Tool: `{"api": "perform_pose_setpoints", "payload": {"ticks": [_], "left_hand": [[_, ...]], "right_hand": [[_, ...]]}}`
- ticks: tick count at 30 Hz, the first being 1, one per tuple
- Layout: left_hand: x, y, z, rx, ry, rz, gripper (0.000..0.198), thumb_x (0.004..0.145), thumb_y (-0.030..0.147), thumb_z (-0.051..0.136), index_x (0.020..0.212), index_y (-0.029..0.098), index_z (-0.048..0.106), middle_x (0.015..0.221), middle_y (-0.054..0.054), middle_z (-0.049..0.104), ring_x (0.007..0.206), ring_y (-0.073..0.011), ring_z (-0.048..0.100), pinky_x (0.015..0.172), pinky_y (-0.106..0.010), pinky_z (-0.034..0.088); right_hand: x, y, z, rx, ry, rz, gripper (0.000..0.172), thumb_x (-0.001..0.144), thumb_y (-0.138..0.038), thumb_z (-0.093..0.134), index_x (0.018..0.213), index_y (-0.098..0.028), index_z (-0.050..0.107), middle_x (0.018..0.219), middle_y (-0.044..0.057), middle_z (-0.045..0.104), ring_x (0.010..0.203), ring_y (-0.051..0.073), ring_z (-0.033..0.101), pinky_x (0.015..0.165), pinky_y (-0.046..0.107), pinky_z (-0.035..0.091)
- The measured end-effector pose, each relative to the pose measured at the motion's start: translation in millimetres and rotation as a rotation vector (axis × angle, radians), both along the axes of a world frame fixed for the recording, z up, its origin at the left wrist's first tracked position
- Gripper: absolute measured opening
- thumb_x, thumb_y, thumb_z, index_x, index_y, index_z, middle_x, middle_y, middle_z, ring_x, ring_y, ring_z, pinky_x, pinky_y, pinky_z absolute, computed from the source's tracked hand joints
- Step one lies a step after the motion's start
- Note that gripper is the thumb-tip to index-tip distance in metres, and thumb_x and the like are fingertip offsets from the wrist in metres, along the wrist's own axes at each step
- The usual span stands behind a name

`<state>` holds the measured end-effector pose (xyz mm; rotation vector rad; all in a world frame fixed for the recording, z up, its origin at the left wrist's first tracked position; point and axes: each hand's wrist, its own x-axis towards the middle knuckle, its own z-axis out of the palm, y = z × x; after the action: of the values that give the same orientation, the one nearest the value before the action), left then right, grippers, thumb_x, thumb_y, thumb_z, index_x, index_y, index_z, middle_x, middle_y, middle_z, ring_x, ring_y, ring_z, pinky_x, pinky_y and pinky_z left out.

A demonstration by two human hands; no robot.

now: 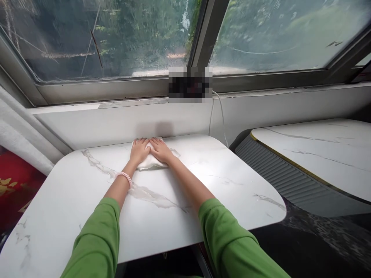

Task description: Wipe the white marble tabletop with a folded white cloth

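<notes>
Sleeves [95,239] foremost; left hand [139,150], right hand [161,150] flat, grip wide, white cloth [150,163] beneath both palms

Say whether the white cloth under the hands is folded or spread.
Bunched up, not spread: the white cloth is a small thick wad under the left hand and right hand.

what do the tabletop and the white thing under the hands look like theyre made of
The tabletop looks like marble or a marble-look slab: white with grey veins, smooth, with a soft sheen. The cloth seems to be soft fabric, perhaps a towel: matte and creased, pressed flat under the left hand and right hand.
</notes>
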<state>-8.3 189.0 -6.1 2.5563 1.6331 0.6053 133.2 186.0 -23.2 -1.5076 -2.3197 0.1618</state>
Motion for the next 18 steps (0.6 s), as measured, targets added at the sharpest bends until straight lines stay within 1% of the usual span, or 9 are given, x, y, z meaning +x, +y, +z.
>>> {"api": "perform_pose_setpoints", "payload": {"ticks": [4,6,8,10,13,15,18], "left_hand": [[0,-14,-0.4,-0.043,-0.03,0.007,0.04,0.091,0.02,0.036,0.127,0.018,0.052,0.139,-0.008,0.048,0.131,-0.0207,0.037,0.115,-0.043,0.013],[1,-28,-0.4,-0.063,-0.022,0.019,0.04,0.091,0.021,0.036,0.129,0.017,0.051,0.14,-0.008,0.046,0.132,-0.02,0.035,0.115,-0.043,0.013],[2,-47,-0.5,-0.094,0.007,0.015,0.042,0.092,0.023,0.036,0.132,0.016,0.047,0.142,-0.008,0.043,0.135,-0.0201,0.031,0.115,-0.044,0.01],[1,-72,-0.7,-0.143,0.061,-0.053,0.047,0.093,0.027,0.037,0.137,0.013,0.04,0.146,-0.009,0.037,0.138,-0.0203,0.025,0.115,-0.045,0.006],[-1,-119,-1.6,-0.198,0.141,-0.219,0.055,0.094,0.033,0.036,0.143,0.009,0.029,0.151,-0.011,0.025,0.141,-0.0202,0.016,0.115,-0.047,0.004],[-1,-155,-2.7,-0.163,0.163,-0.268,0.056,0.095,0.035,0.031,0.144,0.008,0.026,0.152,-0.013,0.022,0.141,-0.0213,0.013,0.115,-0.048,0.004],[7,-204,-3.6,-0.067,0.169,-0.277,0.055,0.096,0.032,0.027,0.144,0.006,0.026,0.151,-0.014,0.021,0.141,-0.0243,0.01,0.115,-0.05,0.005]], "right_hand": [[0,-19,2.4,-0.023,-0.039,0.005,0.057,0.094,-0.033,0.031,0.144,-0.004,0.029,0.15,0.015,0.027,0.14,0.023,0.02,0.115,0.039,0.014],[4,-35,2.4,-0.023,-0.064,0.028,0.059,0.094,-0.035,0.032,0.144,-0.004,0.027,0.151,0.017,0.025,0.14,0.024,0.018,0.115,0.041,0.014],[11,-57,1.1,-0.008,-0.076,0.065,0.061,0.094,-0.038,0.032,0.145,-0.004,0.025,0.151,0.018,0.023,0.141,0.025,0.017,0.114,0.043,0.015],[20,-84,-0.5,0.016,-0.079,0.118,0.062,0.095,-0.041,0.03,0.145,-0.006,0.024,0.151,0.018,0.022,0.141,0.025,0.015,0.114,0.046,0.016],[34,-133,-0.3,0.048,-0.079,0.202,0.063,0.096,-0.043,0.026,0.146,-0.006,0.021,0.151,0.018,0.019,0.142,0.025,0.011,0.114,0.05,0.015],[41,-166,1.9,0.059,-0.074,0.245,0.063,0.097,-0.043,0.025,0.147,-0.006,0.016,0.152,0.018,0.018,0.142,0.025,0.01,0.114,0.05,0.016],[50,-209,5.9,0.08,-0.061,0.276,0.064,0.097,-0.04,0.027,0.15,-0.013,0.004,0.154,0.013,0.012,0.142,0.024,0.008,0.115,0.049,0.017]]}}
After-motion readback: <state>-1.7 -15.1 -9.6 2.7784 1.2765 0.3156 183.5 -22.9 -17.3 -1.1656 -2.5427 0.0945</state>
